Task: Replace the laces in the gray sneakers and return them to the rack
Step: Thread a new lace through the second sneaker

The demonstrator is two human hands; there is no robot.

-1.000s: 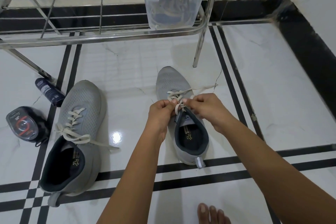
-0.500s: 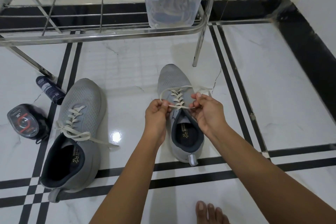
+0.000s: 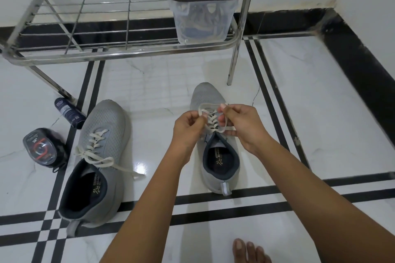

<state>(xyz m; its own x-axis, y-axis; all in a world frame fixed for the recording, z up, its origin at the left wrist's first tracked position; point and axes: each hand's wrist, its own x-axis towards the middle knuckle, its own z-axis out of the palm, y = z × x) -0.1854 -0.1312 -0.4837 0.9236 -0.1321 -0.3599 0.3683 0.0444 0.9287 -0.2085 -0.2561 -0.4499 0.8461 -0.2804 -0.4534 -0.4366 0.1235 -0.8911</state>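
Two gray sneakers stand on the white tiled floor, toes pointing away from me. The right sneaker (image 3: 215, 156) carries a cream lace (image 3: 210, 123) threaded through its eyelets. My left hand (image 3: 188, 128) pinches one end of that lace at the shoe's left side. My right hand (image 3: 241, 126) pinches the other end, holding a loop above the tongue. The left sneaker (image 3: 96, 156) lies apart at the left, its cream lace tied loosely with an end trailing on the floor. The steel rack (image 3: 119, 53) stands behind both shoes.
A clear plastic box (image 3: 203, 17) with a dark lid sits on the rack's low shelf. A dark spray can (image 3: 68, 113) and a round black polish container (image 3: 42, 149) lie on the floor at left. My bare toes (image 3: 250, 252) show at the bottom.
My hands drew apart from over the tongue, pulling the lace ends outward. The right hand then lifted a loop of lace toward the toe.
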